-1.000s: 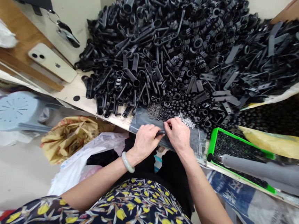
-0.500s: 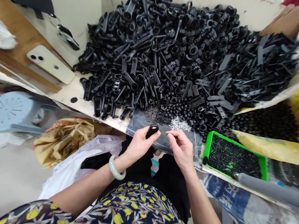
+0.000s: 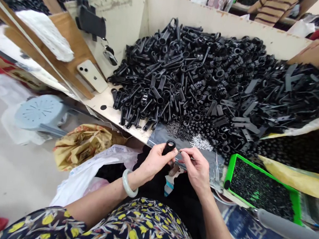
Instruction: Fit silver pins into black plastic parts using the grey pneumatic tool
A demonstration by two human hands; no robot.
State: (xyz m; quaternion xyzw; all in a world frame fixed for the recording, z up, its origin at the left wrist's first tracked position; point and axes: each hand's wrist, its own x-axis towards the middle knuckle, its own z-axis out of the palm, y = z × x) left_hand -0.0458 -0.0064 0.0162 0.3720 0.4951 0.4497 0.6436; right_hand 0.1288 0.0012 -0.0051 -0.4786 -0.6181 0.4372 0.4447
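Note:
My left hand [image 3: 156, 159] is closed round a black plastic part [image 3: 169, 146] whose round ringed end points up. Close to its right, my right hand [image 3: 197, 167] pinches with thumb and forefinger near that part; whatever lies between the fingertips is too small to make out. Just beyond both hands, a pile of small silver pins [image 3: 201, 142] lies on a dark mat [image 3: 160, 134], beside tiny dark pieces [image 3: 173, 129]. Behind them rises a large heap of black plastic parts [image 3: 186, 73].
A green tray [image 3: 229, 172] of small black pieces stands at the right, with a grey handle-like bar [image 3: 281, 221] before it. A phone [image 3: 93, 76] leans at the left. Below are a blue stool [image 3: 41, 111] and a tan sack [image 3: 81, 146]. A striped sleeve [image 3: 273, 10] shows behind.
The view has tilted up and shifted left, showing more behind the bin. The ringed end in my left hand is turned more upright, and my right fingertips are nearer to it.

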